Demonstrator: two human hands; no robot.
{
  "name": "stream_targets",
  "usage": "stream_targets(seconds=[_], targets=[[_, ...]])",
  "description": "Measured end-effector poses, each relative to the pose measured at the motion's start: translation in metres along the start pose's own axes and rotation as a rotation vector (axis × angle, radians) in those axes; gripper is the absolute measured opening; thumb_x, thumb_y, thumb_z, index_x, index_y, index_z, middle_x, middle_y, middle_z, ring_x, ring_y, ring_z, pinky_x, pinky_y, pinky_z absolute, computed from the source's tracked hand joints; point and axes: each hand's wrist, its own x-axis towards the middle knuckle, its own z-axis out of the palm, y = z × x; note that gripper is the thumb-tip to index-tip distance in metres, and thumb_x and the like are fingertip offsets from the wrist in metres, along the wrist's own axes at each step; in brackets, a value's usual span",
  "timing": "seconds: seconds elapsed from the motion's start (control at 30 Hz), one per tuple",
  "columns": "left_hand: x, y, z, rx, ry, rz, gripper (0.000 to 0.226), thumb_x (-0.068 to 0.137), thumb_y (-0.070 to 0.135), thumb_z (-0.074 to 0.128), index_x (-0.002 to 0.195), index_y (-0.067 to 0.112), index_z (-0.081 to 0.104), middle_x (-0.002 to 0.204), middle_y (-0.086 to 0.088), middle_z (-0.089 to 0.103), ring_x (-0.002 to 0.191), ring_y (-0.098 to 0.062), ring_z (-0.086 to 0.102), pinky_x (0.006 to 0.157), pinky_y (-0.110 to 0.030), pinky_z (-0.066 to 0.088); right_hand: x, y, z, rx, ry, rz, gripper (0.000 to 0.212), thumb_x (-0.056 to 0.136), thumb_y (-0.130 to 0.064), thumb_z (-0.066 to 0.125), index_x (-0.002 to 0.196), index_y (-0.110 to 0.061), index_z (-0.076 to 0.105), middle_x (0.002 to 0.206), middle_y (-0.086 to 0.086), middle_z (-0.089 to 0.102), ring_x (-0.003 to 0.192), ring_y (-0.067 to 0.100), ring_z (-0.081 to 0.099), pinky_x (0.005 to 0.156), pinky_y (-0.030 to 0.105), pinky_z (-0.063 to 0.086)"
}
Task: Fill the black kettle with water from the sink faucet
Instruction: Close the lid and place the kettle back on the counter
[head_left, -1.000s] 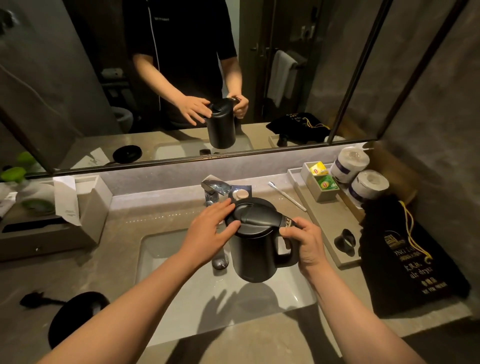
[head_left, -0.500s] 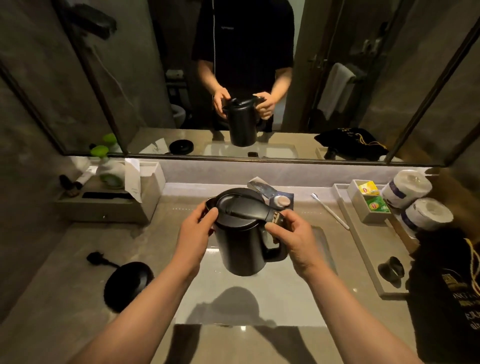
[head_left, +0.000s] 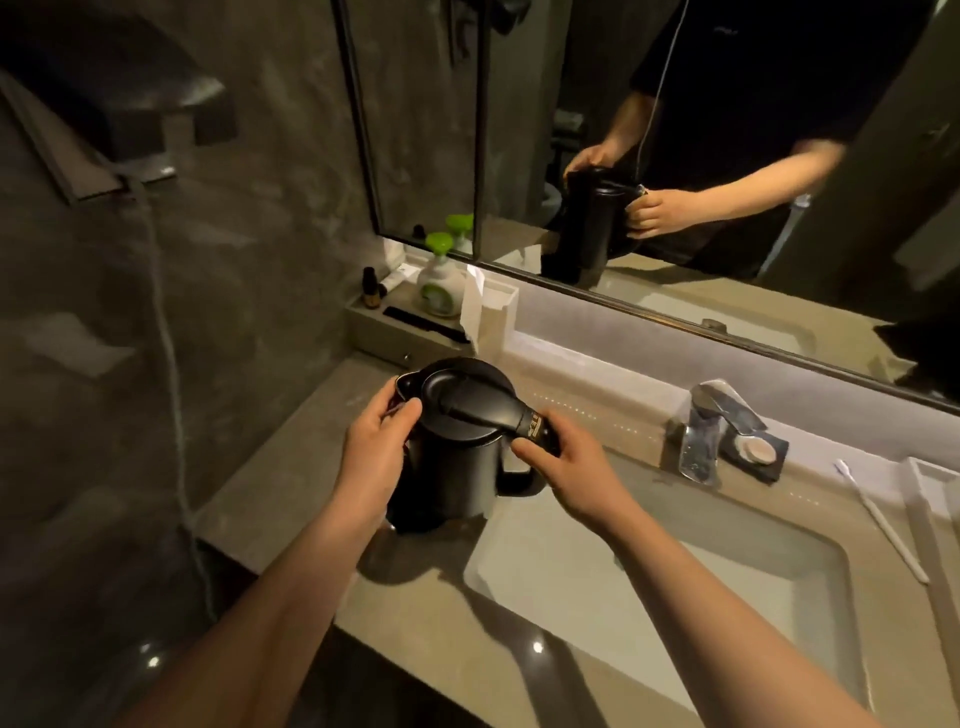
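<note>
The black kettle (head_left: 457, 447) is upright over the counter just left of the sink basin (head_left: 675, 587), with its lid closed. My left hand (head_left: 376, 457) grips its body near the spout. My right hand (head_left: 563, 467) holds the top of the handle. The chrome faucet (head_left: 704, 431) stands well to the right of the kettle, behind the basin, and no water runs from it.
A tray (head_left: 379, 327) with a green-topped soap bottle (head_left: 440, 280), small bottles and a comb sits at the back left. A soap dish (head_left: 756, 452) lies beside the faucet, a toothbrush (head_left: 878, 519) further right. The mirror (head_left: 675, 156) shows my reflection. A cord (head_left: 171, 364) hangs down the left wall.
The kettle has moved left, from above the basin to over the counter on the left. My view has swung left with it. Both hands have kept hold.
</note>
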Motion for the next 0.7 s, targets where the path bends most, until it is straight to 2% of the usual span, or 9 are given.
stream_targets(seconds=[0.1,0.17,0.2,0.3,0.4,0.5,0.57,0.63,0.7], targets=[[0.004,-0.01,-0.025,-0.019,0.065,-0.013,0.031,0.094,0.019,0.057,0.108,0.046,0.065,0.105,0.026,0.071,0.1,0.008,0.064,0.074,-0.011,0.051,0.016,0.005,0.027,-0.015,-0.081,0.029,0.013,0.093,-0.022,0.068,0.094,-0.03,0.058,0.08,-0.009,0.058,0.069,-0.003,0.054,0.065,0.016,0.041],[0.009,-0.019,-0.036,-0.026,0.111,-0.028,0.033,0.094,0.017,0.058,0.116,0.04,0.066,0.108,0.02,0.072,0.104,0.003,0.064,0.074,-0.011,0.051,0.023,0.009,0.04,-0.022,-0.113,0.053,0.013,0.093,-0.023,0.067,0.104,-0.019,0.061,0.082,-0.005,0.059,0.073,0.006,0.053,0.067,0.022,0.043],[0.011,-0.023,-0.04,-0.028,0.131,-0.037,0.035,0.094,0.016,0.058,0.122,0.035,0.064,0.109,0.017,0.072,0.105,0.001,0.064,0.074,-0.011,0.051,0.025,0.01,0.044,-0.03,-0.122,0.057,0.018,0.094,-0.022,0.067,0.108,-0.014,0.062,0.083,-0.004,0.059,0.074,0.01,0.053,0.067,0.021,0.043],[0.016,-0.034,-0.049,-0.037,0.153,-0.059,0.038,0.094,0.014,0.058,0.129,0.029,0.062,0.115,0.013,0.07,0.108,-0.002,0.064,0.077,-0.013,0.051,0.03,0.014,0.054,-0.037,-0.148,0.056,0.023,0.094,-0.02,0.067,0.113,-0.008,0.061,0.089,0.001,0.061,0.077,0.01,0.053,0.067,0.013,0.041],[0.019,-0.037,-0.054,-0.027,0.147,-0.056,0.034,0.093,0.016,0.059,0.122,0.034,0.064,0.114,0.014,0.071,0.107,-0.001,0.064,0.078,-0.012,0.051,0.036,0.015,0.057,-0.046,-0.164,0.054,0.022,0.094,-0.02,0.067,0.112,-0.007,0.061,0.091,0.004,0.062,0.078,0.011,0.053,0.067,0.014,0.041],[0.021,-0.038,-0.056,-0.015,0.131,-0.058,0.038,0.094,0.018,0.059,0.13,0.03,0.061,0.118,0.013,0.07,0.11,-0.001,0.063,0.084,-0.017,0.05,0.041,0.017,0.056,-0.042,-0.176,0.061,0.02,0.094,-0.021,0.067,0.109,-0.008,0.061,0.089,0.006,0.061,0.076,0.012,0.052,0.066,0.018,0.041],[0.022,-0.039,-0.056,-0.018,0.12,-0.057,0.037,0.094,0.019,0.059,0.128,0.033,0.06,0.115,0.016,0.07,0.109,0.002,0.063,0.083,-0.016,0.05,0.041,0.019,0.054,-0.033,-0.187,0.055,0.016,0.094,-0.021,0.067,0.106,-0.011,0.061,0.086,0.004,0.059,0.074,0.011,0.051,0.066,0.019,0.041],[0.022,-0.042,-0.055,-0.02,0.123,-0.056,0.036,0.093,0.018,0.059,0.123,0.038,0.061,0.11,0.021,0.071,0.105,0.005,0.063,0.078,-0.012,0.05,0.041,0.022,0.053,-0.03,-0.195,0.05,0.015,0.094,-0.021,0.067,0.105,-0.013,0.06,0.084,0.002,0.058,0.072,0.008,0.051,0.064,0.017,0.041],[0.023,-0.047,-0.053,-0.025,0.126,-0.077,0.039,0.093,0.017,0.06,0.128,0.035,0.059,0.109,0.019,0.072,0.106,0.003,0.063,0.078,-0.012,0.05,0.041,0.025,0.053,-0.044,-0.197,0.041,0.014,0.094,-0.019,0.067,0.103,-0.012,0.06,0.082,0.0,0.057,0.068,0.0,0.049,0.062,0.014,0.041]])
